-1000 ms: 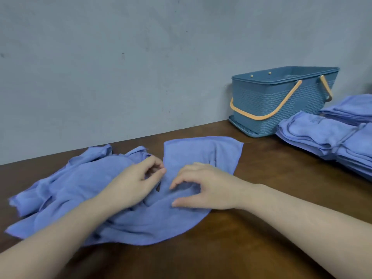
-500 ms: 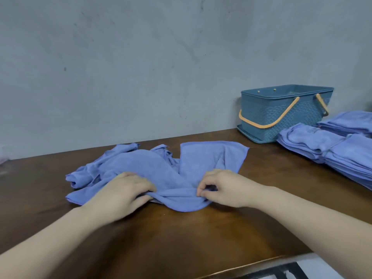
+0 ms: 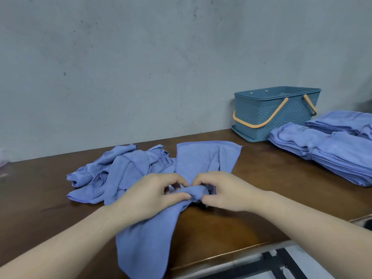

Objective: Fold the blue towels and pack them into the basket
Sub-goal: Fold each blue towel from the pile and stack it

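head view: left hand [image 3: 150, 195] and right hand [image 3: 223, 191] pinch towel [image 3: 145, 244].

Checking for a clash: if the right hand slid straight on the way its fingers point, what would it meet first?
The right hand points toward the left hand, with only the bunched towel they both pinch between them. It would likely meet the left fingers almost at once.

You have a single view, from the camera worn on your head, looking forward and down across the brown surface [image 3: 261, 198] toward the grey wall [image 3: 141, 67] at its far side. It sits close: your forearms enter from the near edge and your hands meet mid-frame. The surface's near edge cuts across the lower right corner.
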`<state>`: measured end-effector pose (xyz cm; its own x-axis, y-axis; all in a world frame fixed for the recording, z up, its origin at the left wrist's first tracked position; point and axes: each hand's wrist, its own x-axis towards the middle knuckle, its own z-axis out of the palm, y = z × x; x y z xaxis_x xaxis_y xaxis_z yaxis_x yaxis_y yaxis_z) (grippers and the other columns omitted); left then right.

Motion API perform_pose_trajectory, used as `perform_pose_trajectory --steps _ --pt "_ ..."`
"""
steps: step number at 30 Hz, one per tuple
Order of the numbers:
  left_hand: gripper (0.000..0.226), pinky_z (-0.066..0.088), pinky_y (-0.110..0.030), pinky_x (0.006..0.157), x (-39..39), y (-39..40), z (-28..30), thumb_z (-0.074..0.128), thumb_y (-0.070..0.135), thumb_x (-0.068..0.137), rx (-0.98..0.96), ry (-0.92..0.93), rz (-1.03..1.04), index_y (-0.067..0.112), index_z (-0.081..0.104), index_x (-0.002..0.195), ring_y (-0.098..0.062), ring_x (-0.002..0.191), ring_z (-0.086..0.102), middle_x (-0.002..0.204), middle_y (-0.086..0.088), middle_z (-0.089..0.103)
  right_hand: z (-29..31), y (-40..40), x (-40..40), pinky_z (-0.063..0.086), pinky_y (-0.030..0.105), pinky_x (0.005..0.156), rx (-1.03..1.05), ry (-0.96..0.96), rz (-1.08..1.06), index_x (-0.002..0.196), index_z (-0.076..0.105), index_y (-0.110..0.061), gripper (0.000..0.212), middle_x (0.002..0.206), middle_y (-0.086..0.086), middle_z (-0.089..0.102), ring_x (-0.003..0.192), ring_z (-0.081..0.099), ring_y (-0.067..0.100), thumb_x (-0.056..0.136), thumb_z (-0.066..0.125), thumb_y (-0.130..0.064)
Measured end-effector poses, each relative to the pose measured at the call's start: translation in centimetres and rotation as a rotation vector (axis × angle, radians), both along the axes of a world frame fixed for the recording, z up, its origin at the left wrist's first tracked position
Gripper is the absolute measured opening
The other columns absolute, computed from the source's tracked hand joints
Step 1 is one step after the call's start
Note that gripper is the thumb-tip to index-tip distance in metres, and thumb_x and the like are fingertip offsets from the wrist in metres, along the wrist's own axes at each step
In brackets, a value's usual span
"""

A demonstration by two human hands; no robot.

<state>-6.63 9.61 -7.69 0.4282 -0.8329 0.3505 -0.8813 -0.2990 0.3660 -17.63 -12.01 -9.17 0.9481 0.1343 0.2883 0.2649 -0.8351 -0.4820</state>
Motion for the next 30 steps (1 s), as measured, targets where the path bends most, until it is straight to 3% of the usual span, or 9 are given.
perform_pose_trajectory --steps 4,7,11,15,18,21,25,28,30 --pt "0.034 0.043 -0.022 0.096 0.1 -0.5 -1.2 0.042 0.051 0.102 0.045 0.151 -0.116 0.031 0.069 0.105 -0.004 0.107 0.059 0.106 0.017 0.065 -0.3 -2.4 -2.2 0.048 0.031 0.092 -0.080 0.095 0.003 0.103 0.069 -0.030 0.027 0.104 -0.017 0.069 0.099 0.061 0.001 0.081 0.055 -0.022" --pt "0.045 0.040 -0.022 0.103 0.1 -1.4 -2.6 0.038 0.054 0.102 0.080 0.065 -0.192 0.023 0.069 0.112 0.000 0.118 0.055 0.119 0.018 0.063 -0.5 -3.1 -3.6 0.047 0.033 0.098 -0.057 0.139 0.013 0.099 0.069 -0.034 0.034 0.111 -0.018 0.070 0.108 0.063 0.004 0.076 0.046 -0.027" --pt "0.041 0.043 -0.029 0.100 0.0 -2.9 -3.7 0.036 0.058 0.100 0.229 -0.092 -0.156 0.033 0.063 0.118 0.004 0.110 0.053 0.118 0.020 0.061 -0.6 -3.7 -4.9 0.049 0.035 0.094 -0.029 0.175 0.036 0.080 0.061 -0.034 0.021 0.100 -0.015 0.072 0.103 0.064 0.008 0.073 0.043 -0.025" --pt "0.044 0.041 -0.035 0.086 -0.1 -3.7 -3.5 0.028 0.062 0.099 0.254 -0.301 -0.064 0.033 0.061 0.097 -0.003 0.090 0.052 0.096 0.014 0.059 -0.8 -5.3 -5.2 0.051 0.040 0.084 -0.058 0.130 -0.031 0.068 0.055 -0.031 0.018 0.091 -0.011 0.072 0.093 0.064 0.011 0.074 0.046 -0.018" --pt "0.056 0.039 -0.034 0.083 -0.4 -4.1 -3.3 0.022 0.067 0.097 0.253 -0.317 -0.031 0.029 0.060 0.084 -0.006 0.083 0.051 0.084 0.011 0.059 -0.7 -6.2 -5.3 0.050 0.037 0.088 -0.139 0.074 -0.030 0.076 0.053 -0.039 0.022 0.091 -0.014 0.073 0.092 0.062 0.008 0.074 0.043 -0.019" --pt "0.052 0.045 -0.034 0.083 -0.1 -4.2 -3.1 0.031 0.061 0.101 0.233 -0.183 -0.007 0.024 0.061 0.079 -0.005 0.082 0.054 0.083 0.009 0.059 -0.6 -6.7 -5.6 0.052 0.038 0.090 -0.012 0.164 -0.055 0.077 0.064 -0.044 0.031 0.095 -0.013 0.075 0.096 0.065 0.013 0.073 0.042 -0.023" --pt "0.034 0.048 -0.033 0.089 1.1 -3.6 -3.7 0.043 0.049 0.102 0.137 -0.009 0.009 0.030 0.069 0.092 -0.001 0.092 0.060 0.096 0.014 0.064 -1.2 -7.0 -5.1 0.051 0.025 0.088 0.378 0.095 -0.103 0.100 0.066 -0.019 0.046 0.098 0.003 0.076 0.092 0.069 0.011 0.078 0.038 0.010" --pt "0.025 0.049 -0.030 0.093 1.7 -3.3 -4.1 0.048 0.049 0.101 0.123 0.033 0.045 0.035 0.069 0.103 0.001 0.100 0.060 0.107 0.020 0.066 -2.2 -7.6 -3.3 0.053 0.034 0.090 0.299 0.053 -0.227 0.105 0.064 -0.033 0.044 0.098 -0.010 0.075 0.094 0.068 0.014 0.087 0.047 0.004" --pt "0.028 0.043 -0.020 0.099 1.7 -3.4 -4.0 0.046 0.050 0.102 0.203 0.080 0.086 0.039 0.066 0.119 0.003 0.113 0.057 0.122 0.025 0.064 -2.7 -7.6 -2.1 0.051 0.038 0.098 0.225 0.122 -0.281 0.109 0.059 -0.040 0.040 0.103 -0.016 0.074 0.101 0.068 0.013 0.093 0.050 -0.004"
